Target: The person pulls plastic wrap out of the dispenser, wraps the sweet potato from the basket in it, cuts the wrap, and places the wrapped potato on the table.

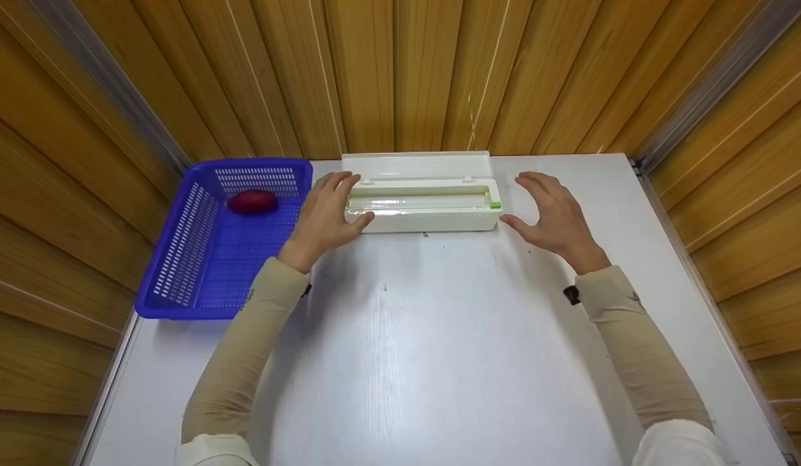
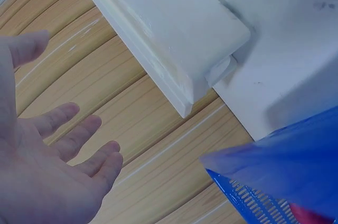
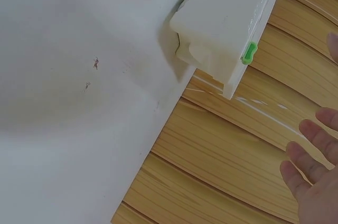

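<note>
A white cling film dispenser [image 1: 432,221] lies lengthwise at the back of the table, its lid [image 1: 416,165] tipped back. Inside shows a clear roll of film [image 1: 426,201]. A small green slider [image 1: 495,205] sits at the right end of its front rim. My left hand [image 1: 324,213] overlaps the dispenser's left end in the head view, thumb and fingers spread; the left wrist view shows its palm bare and a gap to the box. Off the other end, my right hand [image 1: 552,213] hovers with fingers apart, holding nothing.
At the left stands a blue perforated plastic basket [image 1: 160,259], with a dark red oblong item [image 1: 252,201] in its far part. Wood-patterned panels [image 1: 426,77] wall in the white table [image 1: 400,362] at the back and both sides.
</note>
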Available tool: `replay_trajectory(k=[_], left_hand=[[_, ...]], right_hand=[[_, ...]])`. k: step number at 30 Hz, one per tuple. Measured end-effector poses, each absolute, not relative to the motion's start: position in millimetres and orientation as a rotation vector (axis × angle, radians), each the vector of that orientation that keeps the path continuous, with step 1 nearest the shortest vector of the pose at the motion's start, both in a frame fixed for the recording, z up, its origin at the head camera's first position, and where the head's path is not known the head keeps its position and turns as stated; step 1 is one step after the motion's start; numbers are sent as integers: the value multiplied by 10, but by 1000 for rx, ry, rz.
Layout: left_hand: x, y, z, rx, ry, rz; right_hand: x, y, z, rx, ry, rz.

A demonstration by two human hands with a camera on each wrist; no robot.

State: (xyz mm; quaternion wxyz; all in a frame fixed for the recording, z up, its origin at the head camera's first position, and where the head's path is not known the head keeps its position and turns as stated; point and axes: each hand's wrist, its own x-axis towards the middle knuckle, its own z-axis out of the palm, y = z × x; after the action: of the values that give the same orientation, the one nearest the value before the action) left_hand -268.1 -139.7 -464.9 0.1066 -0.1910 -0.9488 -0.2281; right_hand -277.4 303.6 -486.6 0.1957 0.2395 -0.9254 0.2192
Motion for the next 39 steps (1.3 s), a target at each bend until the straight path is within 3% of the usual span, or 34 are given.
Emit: replay_trajectory(k=[39], left_hand=[[-2763,-1241,-4983,-510,-2854,-608]], right_hand=[[-2838,2741,-5206,697,-2564,692]])
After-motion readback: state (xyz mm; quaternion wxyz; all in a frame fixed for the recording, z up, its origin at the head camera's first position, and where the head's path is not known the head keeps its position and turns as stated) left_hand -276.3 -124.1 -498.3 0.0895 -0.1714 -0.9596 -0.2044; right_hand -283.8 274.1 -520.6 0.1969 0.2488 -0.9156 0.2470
